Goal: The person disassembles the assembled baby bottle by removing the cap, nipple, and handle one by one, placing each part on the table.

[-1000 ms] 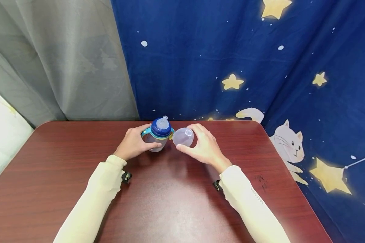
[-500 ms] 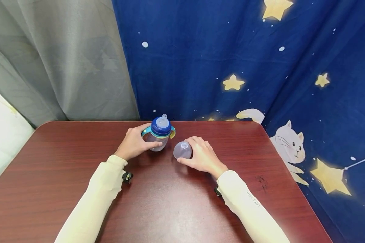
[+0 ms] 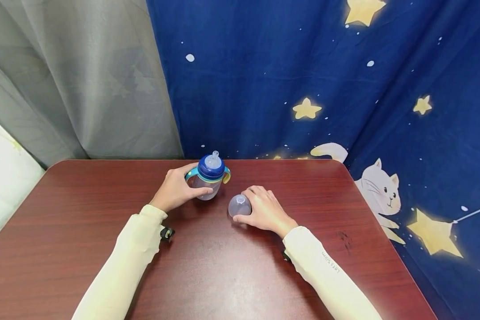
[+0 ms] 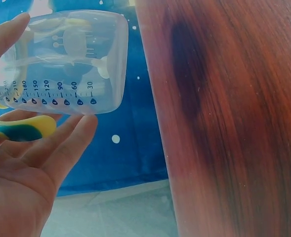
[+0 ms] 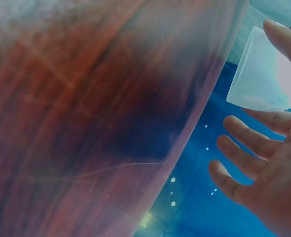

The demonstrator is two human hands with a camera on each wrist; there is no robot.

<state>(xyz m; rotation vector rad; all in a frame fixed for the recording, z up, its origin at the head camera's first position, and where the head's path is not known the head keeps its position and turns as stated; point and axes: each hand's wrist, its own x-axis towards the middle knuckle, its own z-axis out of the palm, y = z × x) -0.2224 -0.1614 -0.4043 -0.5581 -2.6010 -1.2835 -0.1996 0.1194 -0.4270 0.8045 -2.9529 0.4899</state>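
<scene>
In the head view a baby bottle [image 3: 212,172] with a dark blue collar, clear teat and two side handles stands upright near the table's far edge. My left hand [image 3: 176,190] grips its left side, thumb across the front. In the left wrist view the clear bottle body [image 4: 76,64] shows a measuring scale, and its base looks raised off the table. My right hand [image 3: 266,212] holds a translucent domed bottle cap [image 3: 238,206], dome up, between thumb and fingers, right of the bottle and nearer me. The right wrist view shows the cap [image 5: 266,74] with its rim facing the table.
Both things are over a reddish-brown wooden table [image 3: 84,231]. A dark smudge [image 3: 344,240] marks its right side. Behind it hang a grey curtain [image 3: 116,89] and a blue curtain [image 3: 244,89] with stars and a cat.
My right hand has brought the cap down and toward me, away from beside the bottle's top. My left hand and the bottle have hardly moved.
</scene>
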